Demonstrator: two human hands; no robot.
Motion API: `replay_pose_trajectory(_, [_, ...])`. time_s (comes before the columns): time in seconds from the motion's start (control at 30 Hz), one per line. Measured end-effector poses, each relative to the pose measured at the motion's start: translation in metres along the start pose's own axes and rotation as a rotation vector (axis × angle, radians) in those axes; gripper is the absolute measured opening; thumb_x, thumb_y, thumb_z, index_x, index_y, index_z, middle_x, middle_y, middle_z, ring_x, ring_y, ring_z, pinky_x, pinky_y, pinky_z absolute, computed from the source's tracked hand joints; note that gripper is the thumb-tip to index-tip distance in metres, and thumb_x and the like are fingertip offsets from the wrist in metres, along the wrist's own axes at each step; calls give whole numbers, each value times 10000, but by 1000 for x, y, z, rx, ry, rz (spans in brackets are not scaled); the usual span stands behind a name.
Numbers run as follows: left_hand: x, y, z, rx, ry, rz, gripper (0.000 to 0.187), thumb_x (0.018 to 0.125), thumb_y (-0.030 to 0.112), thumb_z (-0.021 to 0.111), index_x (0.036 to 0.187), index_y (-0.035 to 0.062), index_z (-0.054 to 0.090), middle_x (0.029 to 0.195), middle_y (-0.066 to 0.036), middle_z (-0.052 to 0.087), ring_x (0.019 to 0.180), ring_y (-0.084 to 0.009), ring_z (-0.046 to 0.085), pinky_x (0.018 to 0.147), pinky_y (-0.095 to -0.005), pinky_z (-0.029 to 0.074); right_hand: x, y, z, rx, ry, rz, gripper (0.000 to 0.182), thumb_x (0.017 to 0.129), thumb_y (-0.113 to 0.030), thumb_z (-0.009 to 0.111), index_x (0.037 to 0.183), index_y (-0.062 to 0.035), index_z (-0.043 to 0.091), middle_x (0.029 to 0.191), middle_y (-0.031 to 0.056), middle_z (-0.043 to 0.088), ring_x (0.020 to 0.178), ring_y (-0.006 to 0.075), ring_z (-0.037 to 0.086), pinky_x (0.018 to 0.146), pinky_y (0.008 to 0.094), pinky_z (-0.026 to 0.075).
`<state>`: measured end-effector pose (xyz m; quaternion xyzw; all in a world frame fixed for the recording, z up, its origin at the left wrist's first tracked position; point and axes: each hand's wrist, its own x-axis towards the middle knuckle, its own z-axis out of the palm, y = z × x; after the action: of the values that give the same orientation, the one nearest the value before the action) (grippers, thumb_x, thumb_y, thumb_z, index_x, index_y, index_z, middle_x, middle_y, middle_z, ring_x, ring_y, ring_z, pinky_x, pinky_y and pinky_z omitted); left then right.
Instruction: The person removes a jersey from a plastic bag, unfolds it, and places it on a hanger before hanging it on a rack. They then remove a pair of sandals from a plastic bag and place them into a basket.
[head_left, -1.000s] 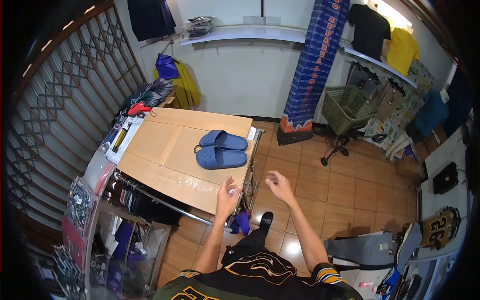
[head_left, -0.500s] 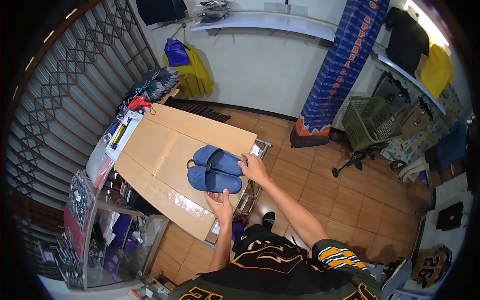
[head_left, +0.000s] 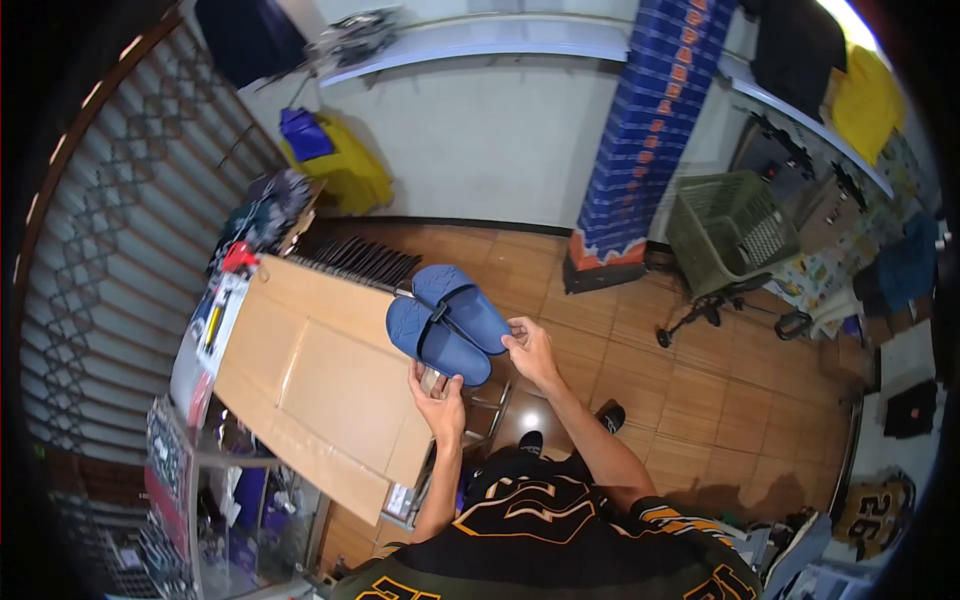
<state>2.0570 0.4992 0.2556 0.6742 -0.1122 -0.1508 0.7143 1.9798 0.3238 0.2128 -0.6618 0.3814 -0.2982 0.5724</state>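
Observation:
A pair of blue slide sandals (head_left: 462, 335) is held up in front of me, soles down, with a dark tie or tag joining the two straps. My left hand (head_left: 438, 402) is closed on the heel end of the nearer slide, thumb on top and fingers underneath. On the other slide's heel, my right hand (head_left: 530, 350) pinches the edge. The toes point away from me and to the left. Behind and left of the sandals lies the cardboard-topped table (head_left: 340, 390), whose right part they overlap in view.
On the table's far left are a red object (head_left: 240, 257) and a yellow-and-black tool (head_left: 213, 326). A glass display case (head_left: 235, 520) stands at the lower left. A blue printed pillar (head_left: 640, 150) and a green basket (head_left: 730, 225) on a wheeled base are at the right.
Both hands have lifted the slides off the cardboard and carried them to the right, past the table edge. My view has shifted, and my body stands farther from the table.

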Motion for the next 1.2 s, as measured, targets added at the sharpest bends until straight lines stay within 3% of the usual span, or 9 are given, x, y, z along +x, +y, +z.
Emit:
replay_pose_trajectory(0.17, [-10,24,124,-15,-213,34,853,826,-100,709,1572,87,340,1530,-151,399,1183,-283,598,864,-339,584,21,-20,-124,195,209,27,305,909,-12,699,1204,47,651,1053,134,741,787,144,678,672,298,545])
replay_pose_trajectory(0.37, [-46,46,287,-69,-458,95,851,813,-114,701,1569,90,367,1529,-140,399,1183,-264,592,761,-275,559,43,-36,-293,256,414,16,311,946,-13,674,1241,60,608,1056,133,731,779,112,651,583,259,497])
replay_pose_trajectory(0.43, [-63,51,338,-69,-520,111,840,812,-122,695,1563,84,381,1523,-135,399,1164,-244,589,723,-254,541,43,-50,-346,245,503,16,276,959,-35,677,1210,63,616,1041,132,736,784,111,646,613,263,504])
replay_pose_trajectory(0.57, [-93,55,427,-153,-637,77,844,817,-143,683,1567,83,372,1537,-125,371,1141,-222,556,738,-251,548,53,-52,-432,196,697,-93,228,982,-80,683,1157,56,632,1003,123,738,785,108,631,684,270,511])
replay_pose_trajectory(0.63, [-108,60,464,-192,-676,36,851,820,-154,678,1573,83,360,1546,-120,353,1135,-215,533,750,-254,555,59,-49,-469,150,731,-117,218,1004,-114,669,1166,27,629,1007,82,729,756,79,620,603,245,499])
replay_pose_trajectory(0.8, [-121,58,542,-292,-757,62,869,819,-164,685,1577,87,342,1543,-107,336,1138,-203,507,776,-268,565,88,-46,-536,154,849,-136,171,1016,-128,665,1136,-8,643,938,25,719,709,40,572,546,219,451])
replay_pose_trajectory(0.9, [-118,58,586,-307,-782,98,859,823,-154,696,1572,79,346,1501,-96,362,1137,-197,512,808,-270,560,112,-47,-567,264,845,-92,156,1016,-75,654,1125,34,638,974,61,717,806,71,604,724,249,498])
replay_pose_trajectory(1.03, [-100,53,642,-204,-797,197,844,862,-147,680,1585,78,306,1350,-91,464,1075,-152,569,858,-277,562,155,-44,-601,260,855,-116,162,1022,-85,650,1137,29,641,996,55,714,824,73,615,741,244,499])
replay_pose_trajectory(1.2, [-68,40,713,-252,-865,55,851,830,-128,728,1565,71,347,1422,-68,396,1138,-180,521,860,-278,553,210,-51,-640,241,895,-101,171,1030,-108,642,1132,29,647,996,47,711,834,74,616,755,244,501])
